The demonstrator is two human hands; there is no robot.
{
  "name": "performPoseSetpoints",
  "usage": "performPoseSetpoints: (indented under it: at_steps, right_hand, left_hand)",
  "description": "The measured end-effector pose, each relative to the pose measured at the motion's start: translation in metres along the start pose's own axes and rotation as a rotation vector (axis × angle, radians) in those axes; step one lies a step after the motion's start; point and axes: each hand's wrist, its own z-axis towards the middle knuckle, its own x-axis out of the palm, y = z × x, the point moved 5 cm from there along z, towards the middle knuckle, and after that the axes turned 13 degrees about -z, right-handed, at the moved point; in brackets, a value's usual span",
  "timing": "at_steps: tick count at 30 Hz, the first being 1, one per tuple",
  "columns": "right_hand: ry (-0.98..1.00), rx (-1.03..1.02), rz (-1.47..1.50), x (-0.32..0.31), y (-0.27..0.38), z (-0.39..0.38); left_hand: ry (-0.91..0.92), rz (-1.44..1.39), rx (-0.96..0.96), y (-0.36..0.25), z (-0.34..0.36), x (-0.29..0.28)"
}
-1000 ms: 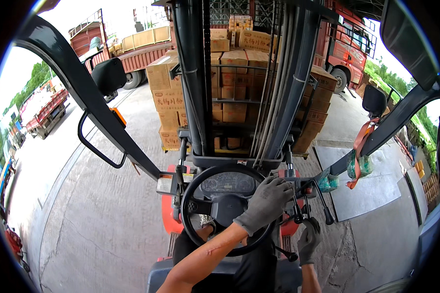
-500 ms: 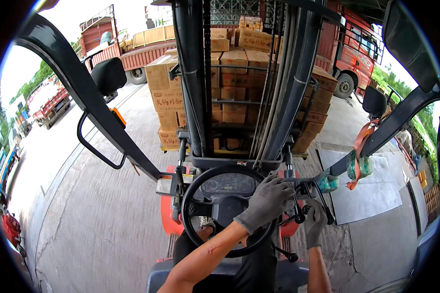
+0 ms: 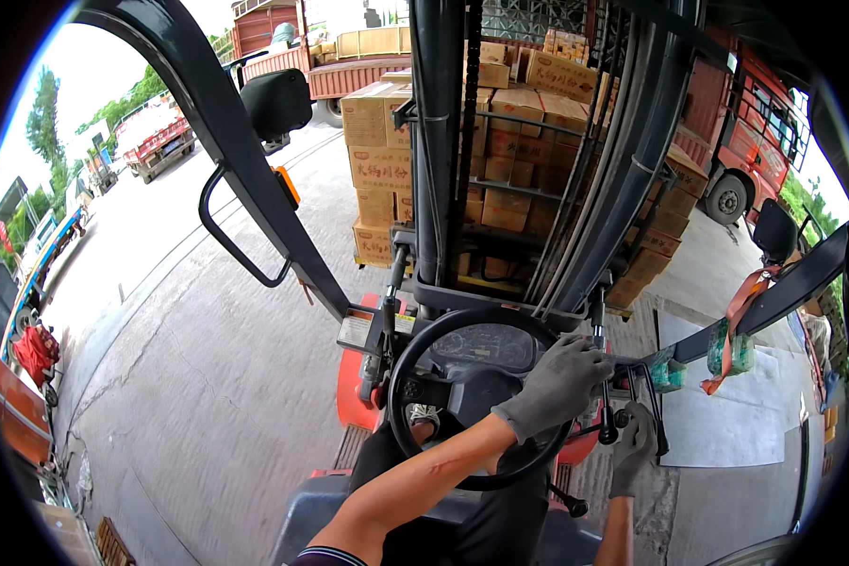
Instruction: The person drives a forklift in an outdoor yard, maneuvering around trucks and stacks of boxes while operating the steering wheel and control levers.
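Note:
My left hand [image 3: 561, 385], in a grey work glove, lies over the upper right rim of the black steering wheel [image 3: 407, 357]. Its fingers are closed round the rim, with the tips partly hidden. To the right of the wheel, my right hand [image 3: 636, 440], gloved likewise, has curled fingers at a black-knobbed control lever [image 3: 623, 418]. The lever's contact with the palm is partly covered. Another control lever [image 3: 607, 426] stands between the two hands. Beyond the wheel rises the forklift mast [image 3: 439, 170], with stacked brown cardboard boxes [image 3: 379, 170] on its far side.
A red truck [image 3: 759, 141] stands at the far right, and a flatbed truck [image 3: 358, 77] behind the boxes. Black cab posts [image 3: 245, 179] frame both sides. A mirror [image 3: 275, 102] sticks out at the left. Grey sheets [image 3: 736, 415] lie on the concrete at right.
The whole view has swung left, so the boxes, mast and wheel sit further right in the picture. Both hands keep their places at the wheel and lever.

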Motion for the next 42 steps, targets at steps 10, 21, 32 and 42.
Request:
performPoseSetpoints:
  at_steps: [10, 21, 32, 42]
  right_hand:
    - [-0.029, 0.1, 0.203, 0.013, -0.042, -0.012]
    - [-0.049, -0.022, -0.016, 0.007, -0.023, -0.007]
    - [0.017, 0.052, -0.134, 0.01, -0.049, -0.012]
    - [-0.228, -0.518, 0.047, 0.004, -0.018, 0.004]
  left_hand:
    - [-0.003, 0.047, -0.062, 0.005, 0.014, -0.009]
    - [0.005, 0.04, -0.115, 0.017, 0.02, -0.024]
    - [-0.022, -0.027, -0.077, 0.025, 0.026, -0.015]
    - [-0.063, 0.01, -0.077, 0.023, 0.011, -0.007]
